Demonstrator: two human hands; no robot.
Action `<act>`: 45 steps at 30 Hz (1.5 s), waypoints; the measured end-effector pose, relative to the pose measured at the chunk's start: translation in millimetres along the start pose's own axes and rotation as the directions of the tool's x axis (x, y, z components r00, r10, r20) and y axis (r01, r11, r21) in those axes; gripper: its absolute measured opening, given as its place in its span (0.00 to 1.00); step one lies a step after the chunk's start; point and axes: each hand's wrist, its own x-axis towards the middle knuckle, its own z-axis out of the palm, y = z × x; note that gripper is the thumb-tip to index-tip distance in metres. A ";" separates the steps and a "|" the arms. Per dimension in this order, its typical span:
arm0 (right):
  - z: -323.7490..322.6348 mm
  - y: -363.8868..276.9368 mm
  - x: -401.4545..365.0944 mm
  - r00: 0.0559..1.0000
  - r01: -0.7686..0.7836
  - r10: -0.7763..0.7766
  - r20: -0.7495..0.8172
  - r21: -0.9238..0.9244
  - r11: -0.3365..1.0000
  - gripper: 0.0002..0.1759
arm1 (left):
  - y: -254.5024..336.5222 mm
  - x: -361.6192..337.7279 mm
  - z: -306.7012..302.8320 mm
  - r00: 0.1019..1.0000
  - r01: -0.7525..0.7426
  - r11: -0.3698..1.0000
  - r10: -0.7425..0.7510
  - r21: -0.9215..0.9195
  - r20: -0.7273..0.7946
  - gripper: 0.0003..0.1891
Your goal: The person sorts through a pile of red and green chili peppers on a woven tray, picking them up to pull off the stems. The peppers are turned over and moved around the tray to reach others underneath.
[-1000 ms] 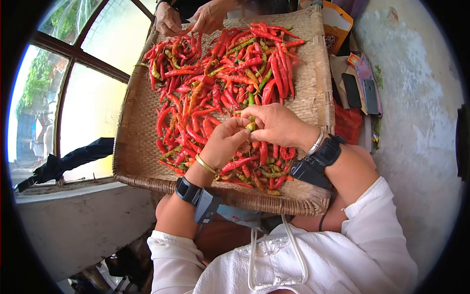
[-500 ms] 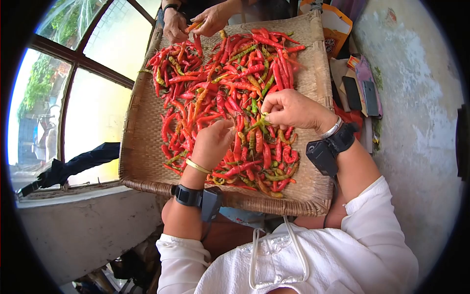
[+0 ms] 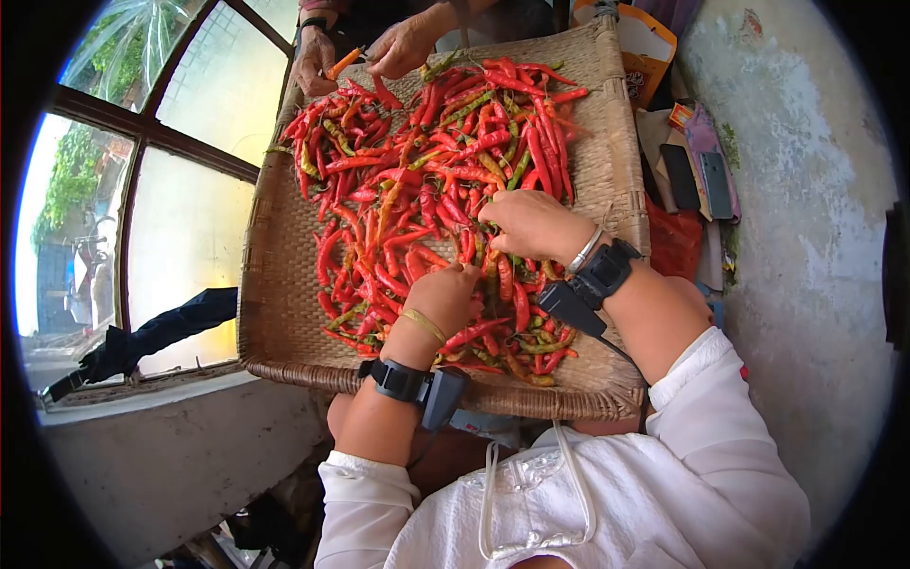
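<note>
Red chili peppers (image 3: 379, 190), with some green and orange ones mixed in, lie in a heap in a shallow woven tray (image 3: 284, 332). My left hand (image 3: 444, 302) is low over the front middle of the heap, its fingers drawn together among the peppers; what they grip is hidden. Just above and to the right, my right hand (image 3: 538, 226) reaches down with thumb and fingers pinched at the peppers. I cannot make out what is between those fingertips. Both wrists wear a bracelet and a strapped black device.
Across the tray, another person's hands (image 3: 403, 45) hold an orange chili pepper (image 3: 345, 64). Phones (image 3: 716, 182) and a cardboard box (image 3: 645, 57) are on the right by the wall. A folded dark umbrella (image 3: 171, 327) leans by the window on the left.
My right hand has moved left and no longer shows the green piece at its fingertips. My left hand has shifted right and slightly down. The other person's hands have drawn apart.
</note>
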 end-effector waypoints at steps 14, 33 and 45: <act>27.3 -12.4 -2.6 0.985 0.065 -0.039 0.170 -0.147 0.987 0.09 | -2.6 3.7 3.5 0.973 -0.021 1.000 0.024 -0.014 0.231 0.13; -29.8 -15.6 -31.8 0.997 -0.045 0.061 -0.041 0.310 0.950 0.13 | 14.4 1.2 -27.1 0.983 0.182 0.598 -0.099 -0.781 0.153 0.10; -26.6 0.3 -40.7 0.999 -0.022 0.025 -0.029 0.103 0.994 0.10 | -2.0 -5.3 -67.2 0.939 0.329 0.633 -0.140 -0.701 0.315 0.10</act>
